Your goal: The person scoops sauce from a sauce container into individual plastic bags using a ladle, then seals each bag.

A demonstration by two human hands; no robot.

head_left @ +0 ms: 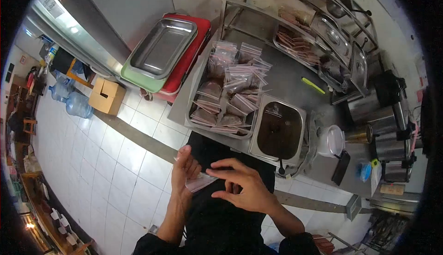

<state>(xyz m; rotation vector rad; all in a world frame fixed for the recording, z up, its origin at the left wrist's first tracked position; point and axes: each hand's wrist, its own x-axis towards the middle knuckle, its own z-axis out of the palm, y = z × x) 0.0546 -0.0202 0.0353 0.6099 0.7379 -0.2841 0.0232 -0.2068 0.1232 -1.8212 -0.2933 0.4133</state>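
- On my feed, the left hand [187, 168] stands upright, thumb raised, fingers curled around a small clear plastic bag [199, 182].
- The bag lies between both hands, before the black apron [212, 218].
- The right hand [247, 188] reaches leftward, thumb and fingers apart; I can't tell whether they touch it.

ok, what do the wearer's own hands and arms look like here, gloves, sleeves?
No gloves on the left hand or right hand. Forearms bare, no watch or band visible on either wrist. Black left sleeve and black right sleeve at the bottom of the view, covering the upper parts of the arms.
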